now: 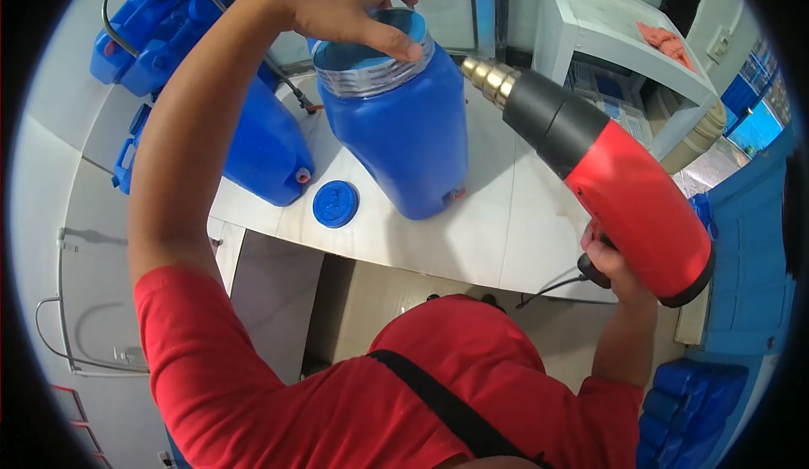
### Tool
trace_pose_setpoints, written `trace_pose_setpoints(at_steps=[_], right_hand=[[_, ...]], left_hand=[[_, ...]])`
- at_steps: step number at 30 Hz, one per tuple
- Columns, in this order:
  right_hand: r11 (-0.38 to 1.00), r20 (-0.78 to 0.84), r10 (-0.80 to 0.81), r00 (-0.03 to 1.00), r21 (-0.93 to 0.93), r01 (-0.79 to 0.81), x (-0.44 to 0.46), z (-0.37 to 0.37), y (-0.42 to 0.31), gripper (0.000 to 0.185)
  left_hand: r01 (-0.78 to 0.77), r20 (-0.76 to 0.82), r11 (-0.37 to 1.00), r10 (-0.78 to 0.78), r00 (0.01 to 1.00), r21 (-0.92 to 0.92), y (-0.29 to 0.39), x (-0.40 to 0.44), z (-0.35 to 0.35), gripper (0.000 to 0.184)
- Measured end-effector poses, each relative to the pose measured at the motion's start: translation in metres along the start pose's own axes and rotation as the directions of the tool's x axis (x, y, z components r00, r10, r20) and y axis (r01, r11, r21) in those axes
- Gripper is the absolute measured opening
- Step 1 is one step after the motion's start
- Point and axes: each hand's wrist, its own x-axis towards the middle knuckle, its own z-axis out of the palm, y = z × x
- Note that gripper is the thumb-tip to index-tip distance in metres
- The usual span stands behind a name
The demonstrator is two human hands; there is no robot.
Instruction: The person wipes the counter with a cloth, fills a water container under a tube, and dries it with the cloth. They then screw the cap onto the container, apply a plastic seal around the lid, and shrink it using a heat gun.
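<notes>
A tall blue container (396,144) stands on the white tiled counter (489,241), with a wrinkled clear film band (375,80) around its neck. My left hand (350,16) is over the container's top, fingers spread, thumb near the rim; whether it touches is hard to tell. My right hand (611,262) is wrapped round the handle of a red and black heat gun (640,199). The gun's metal nozzle points left at the container's neck, a short gap away. A round blue cap (335,204) lies on the counter left of the container's base.
Another blue container (265,144) stands to the left, with more blue jugs (160,22) behind it. A white shelf unit (628,39) with a pink cloth (666,43) is at the back right. A black cord (548,289) runs near the counter's front edge.
</notes>
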Motion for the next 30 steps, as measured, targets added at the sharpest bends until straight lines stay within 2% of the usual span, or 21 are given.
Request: trace_pose_setpoints(at_steps=[2,4,6,7,9,10,11,12,13,14,16,18,19,20,21,22,24,26,27,28,30], right_hand=[[0.991,-0.016,-0.056,0.998,-0.119,0.054,0.000,0.001,0.004,0.016],[0.993,0.015,-0.043,0.999,-0.108,0.044,0.001,-0.002,-0.002,0.016],[0.994,0.043,-0.029,0.999,-0.100,0.033,0.001,-0.005,-0.008,0.017],[0.999,0.054,0.034,0.998,0.023,-0.036,-0.004,-0.001,-0.002,0.017],[0.948,0.075,0.160,0.984,0.265,-0.174,-0.011,0.007,0.009,0.018],[0.998,-0.129,0.047,0.991,0.047,-0.041,-0.013,0.017,0.003,0.017],[0.997,-0.213,-0.031,0.976,-0.071,0.016,-0.012,0.019,0.002,0.017],[0.979,-0.295,-0.108,0.949,-0.197,0.050,-0.012,0.021,0.000,0.017],[0.998,-0.240,-0.023,0.971,-0.062,0.008,-0.011,0.019,0.001,0.017],[0.996,-0.170,0.056,0.984,0.071,-0.044,-0.011,0.015,0.002,0.018],[0.932,0.000,0.182,0.983,0.319,-0.173,-0.009,0.007,-0.001,0.020],[0.876,0.097,0.216,0.972,0.421,-0.236,0.003,-0.004,-0.020,0.021],[0.998,0.164,-0.021,0.986,0.068,0.010,0.016,-0.010,-0.047,0.021],[0.973,0.229,-0.173,0.958,-0.112,0.203,0.021,-0.011,-0.048,0.019],[0.879,0.287,-0.320,0.903,-0.265,0.396,0.026,-0.011,-0.050,0.017],[0.968,0.144,-0.164,0.976,-0.168,0.188,0.013,-0.001,-0.026,0.019],[0.999,0.015,0.023,1.000,-0.037,-0.022,0.002,0.009,-0.008,0.020],[0.946,-0.033,-0.222,0.974,-0.250,0.207,0.008,0.010,-0.012,0.018],[0.884,-0.034,-0.336,0.941,-0.355,0.303,0.011,0.010,-0.021,0.018],[0.803,-0.021,-0.442,0.897,-0.455,0.385,0.013,0.010,-0.033,0.017],[0.870,0.012,-0.319,0.948,-0.394,0.297,0.011,0.008,-0.045,0.016]], left_hand=[[0.043,-0.031,0.999,-0.043,0.999,0.006,0.002,0.002,0.002,0.113],[0.165,-0.024,0.983,-0.163,0.986,0.086,0.007,0.004,0.005,0.120],[0.231,-0.010,0.972,-0.231,0.973,0.038,0.009,0.000,0.003,0.118],[0.298,0.005,0.955,-0.298,0.955,-0.007,0.010,-0.003,0.000,0.117],[0.308,0.035,0.951,-0.307,0.951,-0.034,0.011,-0.014,-0.012,0.111],[0.324,0.069,0.944,-0.319,0.945,-0.067,0.009,-0.018,-0.016,0.106],[0.322,0.068,0.944,-0.318,0.946,-0.067,0.003,-0.015,-0.015,0.106],[0.254,-0.030,0.967,-0.254,0.967,0.005,-0.006,-0.008,-0.010,0.099],[0.191,-0.122,0.978,-0.180,0.976,0.084,-0.014,0.000,-0.005,0.092],[0.192,-0.118,0.978,-0.182,0.976,0.083,-0.020,0.007,-0.002,0.092],[-0.156,-0.271,0.988,0.148,0.951,-0.008,-0.029,0.014,0.002,0.080],[-0.171,-0.245,0.985,0.159,0.956,-0.031,-0.032,0.020,0.006,0.078],[-0.190,-0.213,0.980,0.175,0.961,-0.053,-0.032,0.021,0.007,0.077],[-0.211,-0.205,0.976,0.198,0.959,-0.045,-0.034,0.023,0.006,0.078],[-0.208,-0.200,0.977,0.195,0.960,-0.047,-0.035,0.022,0.005,0.078],[-0.154,-0.158,0.985,0.139,0.978,-0.083,-0.035,0.021,0.001,0.078],[-0.100,-0.113,0.989,0.088,0.990,-0.111,-0.039,0.020,0.001,0.078],[0.020,-0.148,1.000,-0.022,0.989,-0.016,-0.048,0.019,0.007,0.080],[0.015,-0.143,1.000,-0.017,0.990,-0.016,-0.043,0.016,0.005,0.080],[0.081,-0.092,0.995,-0.086,0.992,-0.058,-0.035,0.011,0.001,0.081],[0.140,-0.040,0.986,-0.144,0.989,-0.089,-0.027,0.006,-0.005,0.081]])
